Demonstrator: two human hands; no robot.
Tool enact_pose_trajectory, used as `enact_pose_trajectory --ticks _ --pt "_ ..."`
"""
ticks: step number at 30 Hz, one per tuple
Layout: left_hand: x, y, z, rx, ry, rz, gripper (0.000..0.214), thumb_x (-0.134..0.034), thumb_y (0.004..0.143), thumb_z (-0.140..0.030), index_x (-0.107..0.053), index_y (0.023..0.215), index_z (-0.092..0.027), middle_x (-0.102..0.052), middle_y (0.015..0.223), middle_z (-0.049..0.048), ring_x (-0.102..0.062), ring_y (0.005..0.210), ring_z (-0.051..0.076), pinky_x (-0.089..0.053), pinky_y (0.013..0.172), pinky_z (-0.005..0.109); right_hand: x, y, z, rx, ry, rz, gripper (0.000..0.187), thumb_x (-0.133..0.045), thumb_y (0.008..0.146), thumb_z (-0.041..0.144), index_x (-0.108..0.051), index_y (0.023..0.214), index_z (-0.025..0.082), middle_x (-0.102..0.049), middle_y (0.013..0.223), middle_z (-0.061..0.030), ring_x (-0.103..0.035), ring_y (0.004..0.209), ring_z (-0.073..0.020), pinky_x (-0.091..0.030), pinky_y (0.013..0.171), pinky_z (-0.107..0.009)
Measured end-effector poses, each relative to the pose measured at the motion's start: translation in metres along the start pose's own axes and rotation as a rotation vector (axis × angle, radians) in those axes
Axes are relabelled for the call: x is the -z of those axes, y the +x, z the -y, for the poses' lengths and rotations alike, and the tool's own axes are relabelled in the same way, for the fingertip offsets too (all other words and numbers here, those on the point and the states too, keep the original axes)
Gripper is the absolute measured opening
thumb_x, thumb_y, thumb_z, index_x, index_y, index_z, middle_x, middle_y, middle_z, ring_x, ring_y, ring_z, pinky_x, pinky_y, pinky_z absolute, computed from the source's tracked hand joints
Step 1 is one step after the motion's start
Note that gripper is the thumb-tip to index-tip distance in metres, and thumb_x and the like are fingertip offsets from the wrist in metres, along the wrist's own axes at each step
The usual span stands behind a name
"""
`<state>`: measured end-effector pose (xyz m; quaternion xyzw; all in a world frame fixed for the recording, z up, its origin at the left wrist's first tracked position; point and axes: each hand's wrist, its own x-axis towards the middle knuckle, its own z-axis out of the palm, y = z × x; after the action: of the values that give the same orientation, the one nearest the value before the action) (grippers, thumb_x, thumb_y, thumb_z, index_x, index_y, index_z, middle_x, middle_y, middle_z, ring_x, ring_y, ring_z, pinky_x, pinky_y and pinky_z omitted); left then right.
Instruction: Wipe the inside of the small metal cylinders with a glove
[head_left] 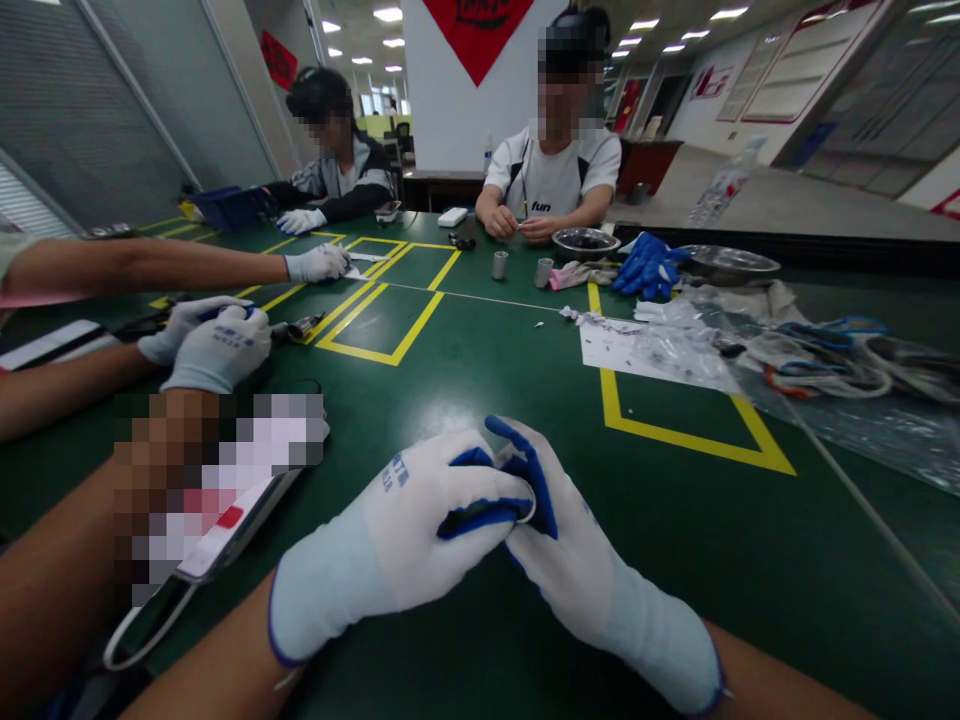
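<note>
My left hand (pixel 442 520), in a white glove with blue palm coating, is closed, its thumb and fingers bent towards each other. My right hand (pixel 564 535), gloved alike, meets it fingertip to fingertip above the green table (pixel 450 385). A small pale curved edge shows between the fingertips. Whatever it belongs to is mostly hidden by the gloves, so I cannot name it. The right fingers curl around the same spot, one of them standing up higher than the rest.
On the left lies a white power strip (pixel 244 505), beside a co-worker's gloved hands (pixel 214 340). Yellow tape (pixel 694 443) marks the table. A paper sheet (pixel 600 345) with small bits, plastic bags, cables (pixel 825 360), blue gloves (pixel 649 265) and metal bowls (pixel 724 262) lie right. Two people sit opposite.
</note>
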<state>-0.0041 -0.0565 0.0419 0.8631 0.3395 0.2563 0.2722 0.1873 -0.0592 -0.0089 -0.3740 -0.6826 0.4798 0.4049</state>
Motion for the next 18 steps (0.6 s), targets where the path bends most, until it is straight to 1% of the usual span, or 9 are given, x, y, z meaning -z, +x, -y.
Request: enact_pose_trajectory --ticks 3,6,11,15,18 --pt "-0.0018 -0.0007 0.0013 -0.048 0.08 -0.013 0.019 -0.063 0.105 -0.022 -0.076 0.119 -0.022 -0.073 0.124 0.0053 -0.068 0.111 0.019 -0.054 0.097 0.032 0.0004 -0.0002 -0.002 -0.021 0.032 -0.047 0.048 -0.057 0.102 0.039 -0.046 0.146 0.026 -0.072 0.107 -0.0073 -0.074 0.098 -0.026 -0.065 0.093 -0.048" --pt "-0.0024 -0.0021 0.0017 -0.065 0.106 -0.019 0.019 -0.063 0.104 -0.021 -0.076 0.119 -0.021 -0.072 0.124 0.0055 -0.068 0.112 0.019 -0.052 0.099 0.031 0.0003 0.0001 -0.0016 -0.019 0.055 -0.041 0.049 -0.058 0.101 0.039 -0.045 0.146 0.026 -0.072 0.106 -0.007 -0.074 0.092 -0.0245 -0.065 0.089 -0.047" --pt "-0.0005 -0.0026 -0.0002 -0.022 0.058 0.005 0.017 -0.068 0.101 -0.017 -0.075 0.116 -0.019 -0.072 0.128 0.0051 -0.067 0.117 0.018 -0.05 0.105 0.03 -0.0005 0.0007 0.0023 0.021 0.033 -0.012 0.047 -0.058 0.1 0.033 -0.046 0.145 0.026 -0.073 0.106 -0.0064 -0.074 0.099 -0.0262 -0.064 0.092 -0.048" --pt "0.0007 -0.0027 -0.0008 0.007 0.028 0.023 0.013 -0.067 0.1 -0.015 -0.074 0.11 -0.018 -0.073 0.122 0.0041 -0.067 0.113 0.017 -0.051 0.103 0.027 -0.0008 0.0007 0.004 0.026 0.033 0.01 0.045 -0.058 0.101 0.029 -0.047 0.144 0.026 -0.075 0.107 -0.0062 -0.075 0.102 -0.0265 -0.065 0.091 -0.047" --pt "0.0011 -0.0034 0.0027 0.038 -0.025 0.026 0.016 -0.069 0.099 -0.014 -0.074 0.112 -0.02 -0.073 0.12 0.0023 -0.067 0.112 0.016 -0.05 0.103 0.027 -0.0013 0.0008 0.0036 0.028 0.019 0.016 0.042 -0.056 0.102 0.029 -0.048 0.143 0.025 -0.075 0.11 -0.0073 -0.074 0.105 -0.0268 -0.065 0.093 -0.047"
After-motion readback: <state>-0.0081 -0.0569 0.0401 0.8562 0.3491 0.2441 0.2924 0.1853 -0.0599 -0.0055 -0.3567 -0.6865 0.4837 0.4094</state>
